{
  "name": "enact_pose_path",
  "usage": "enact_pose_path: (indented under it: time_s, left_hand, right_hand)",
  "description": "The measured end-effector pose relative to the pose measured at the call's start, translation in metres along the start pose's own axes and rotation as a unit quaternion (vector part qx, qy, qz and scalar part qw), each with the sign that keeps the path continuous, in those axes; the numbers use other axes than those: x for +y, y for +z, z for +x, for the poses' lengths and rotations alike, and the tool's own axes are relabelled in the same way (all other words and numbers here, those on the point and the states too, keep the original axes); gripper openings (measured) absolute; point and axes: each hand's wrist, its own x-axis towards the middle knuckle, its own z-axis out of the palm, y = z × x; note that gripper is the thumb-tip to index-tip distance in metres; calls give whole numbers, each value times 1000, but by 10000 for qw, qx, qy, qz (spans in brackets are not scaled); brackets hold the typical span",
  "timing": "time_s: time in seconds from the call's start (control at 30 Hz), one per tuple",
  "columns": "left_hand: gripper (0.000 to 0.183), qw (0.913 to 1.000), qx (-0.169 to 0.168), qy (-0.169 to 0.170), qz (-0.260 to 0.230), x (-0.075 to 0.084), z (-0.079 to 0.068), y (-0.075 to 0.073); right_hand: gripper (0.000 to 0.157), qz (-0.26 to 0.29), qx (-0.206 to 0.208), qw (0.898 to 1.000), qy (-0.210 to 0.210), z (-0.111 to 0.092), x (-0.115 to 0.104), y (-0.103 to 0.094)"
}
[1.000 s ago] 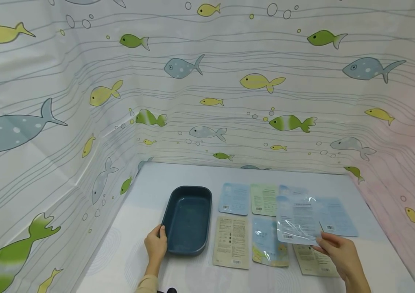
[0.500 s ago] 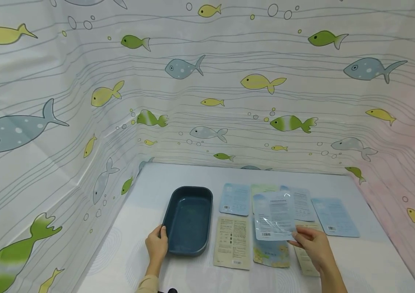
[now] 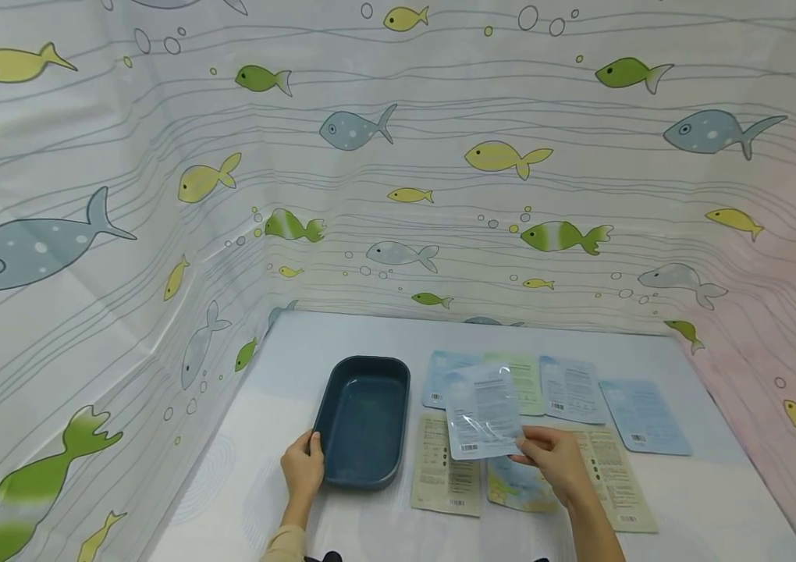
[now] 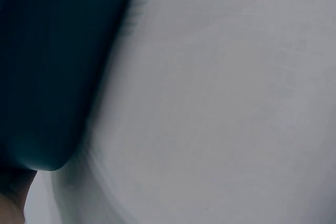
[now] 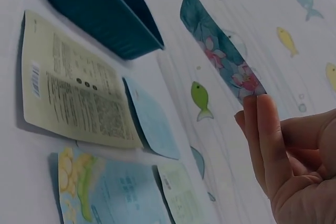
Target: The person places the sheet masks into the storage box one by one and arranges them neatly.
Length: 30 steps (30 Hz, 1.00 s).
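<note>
A dark blue rectangular tub [image 3: 363, 429] stands on the table, left of the packets. My left hand [image 3: 303, 467] grips its left rim near the front corner, thumb over the edge. In the left wrist view the tub's dark outer wall [image 4: 58, 66] fills the left side. Between thumb and fingers, my right hand [image 3: 558, 467] pinches a light blue face mask packet [image 3: 484, 414] by its lower right corner. Raised over the other packets, it shows a printed text side in the head view. Pink flowers decorate its other face, seen in the right wrist view on the packet [image 5: 223, 51].
Several flat packets lie right of the tub: a beige one [image 3: 433, 476], another beige one [image 3: 619, 484], a yellow-and-blue one [image 3: 517, 485], a green one [image 3: 526, 382], and blue ones, including one at far right [image 3: 645, 417]. Fish-patterned sheeting [image 3: 384, 226] surrounds the table.
My right hand has carried the light blue packet leftward across the other packets, closer to the tub, uncovering the blue and beige packets on the right. My left hand and the tub stay put.
</note>
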Motion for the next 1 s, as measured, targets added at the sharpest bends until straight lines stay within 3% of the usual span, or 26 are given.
enact_pose_path:
  time_s: [0.27, 0.6, 0.8, 1.0]
  left_hand:
    - [25, 9999, -47, -90, -31, 0, -1, -1]
    - [25, 9999, -3, -134, -27, -1, 0, 1]
    - [25, 9999, 54, -136, -6, -1, 0, 2]
    - [24, 9999, 90, -125, -13, -2, -1, 2]
  right_hand:
    - [31, 84, -173, 9998, 92, 2, 4, 29]
    - [28, 208, -440, 9987, -137, 8, 5, 72]
    - [27, -212, -678, 9968, -365, 16, 0, 99]
    - [28, -499, -762, 9950, -401, 34, 9, 122]
